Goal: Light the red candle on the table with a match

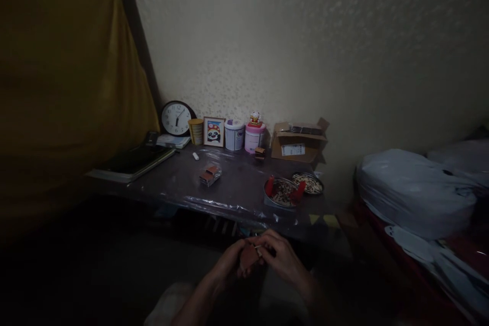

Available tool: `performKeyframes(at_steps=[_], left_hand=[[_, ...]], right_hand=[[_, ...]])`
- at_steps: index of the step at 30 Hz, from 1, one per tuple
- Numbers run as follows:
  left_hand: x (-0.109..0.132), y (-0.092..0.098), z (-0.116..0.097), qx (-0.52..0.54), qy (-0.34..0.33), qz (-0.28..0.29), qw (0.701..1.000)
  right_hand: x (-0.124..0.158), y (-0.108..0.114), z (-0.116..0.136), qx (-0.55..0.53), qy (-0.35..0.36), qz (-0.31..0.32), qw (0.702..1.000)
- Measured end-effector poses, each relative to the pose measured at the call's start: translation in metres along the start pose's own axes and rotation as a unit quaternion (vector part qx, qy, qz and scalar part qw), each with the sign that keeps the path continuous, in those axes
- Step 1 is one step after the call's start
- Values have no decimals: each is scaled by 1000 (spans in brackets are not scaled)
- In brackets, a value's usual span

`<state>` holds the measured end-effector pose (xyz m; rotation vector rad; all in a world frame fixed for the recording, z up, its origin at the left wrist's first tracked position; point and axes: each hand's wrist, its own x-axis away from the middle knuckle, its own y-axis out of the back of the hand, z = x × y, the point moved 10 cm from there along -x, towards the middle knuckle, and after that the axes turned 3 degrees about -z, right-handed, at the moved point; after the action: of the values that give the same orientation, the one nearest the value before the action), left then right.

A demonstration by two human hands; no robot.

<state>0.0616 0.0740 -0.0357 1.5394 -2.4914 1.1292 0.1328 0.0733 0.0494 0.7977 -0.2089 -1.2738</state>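
Close to my body, in front of the table edge, my left hand [231, 261] is closed around a small reddish-brown flat box that looks like a matchbox [249, 256]. At the box's right side, my right hand [281, 255] pinches a thin pale stick [257, 246], like a matchstick. In the dim light I cannot make out the stick's tip. On the table beyond stand a round dish [280, 204] of dark and pale bits with red pieces at its rim, and a second dish [321, 191] full of pale sticks.
The plastic-covered table [168, 178] bears a clear-wrapped pack of small brown boxes [210, 175], a white object [196, 156], and a small box stack [260, 153]. Along the wall stand a clock [176, 118], picture [214, 131], tubs [234, 135] and carton [292, 150]. White bags [405, 191] lie right.
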Motion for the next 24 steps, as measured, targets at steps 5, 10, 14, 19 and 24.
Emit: performKeyframes(at_steps=[5,10,14,19,24], left_hand=[[2,-6,-5,18,-6,25,1000],[2,-3,-3,32,6,10,999],[1,0,-1,34,8,-9,999],[-3,1,5,44,25,-15,999],[-4,4,7,59,30,-28,997]], right_hand=[[-3,9,-6,-66,-30,-36,997],[-3,20,-6,-8,-16,-61,998],[-1,9,2,19,24,-18,999],[-1,1,10,-6,35,2,999],[-3,0,12,-28,25,-4,999]])
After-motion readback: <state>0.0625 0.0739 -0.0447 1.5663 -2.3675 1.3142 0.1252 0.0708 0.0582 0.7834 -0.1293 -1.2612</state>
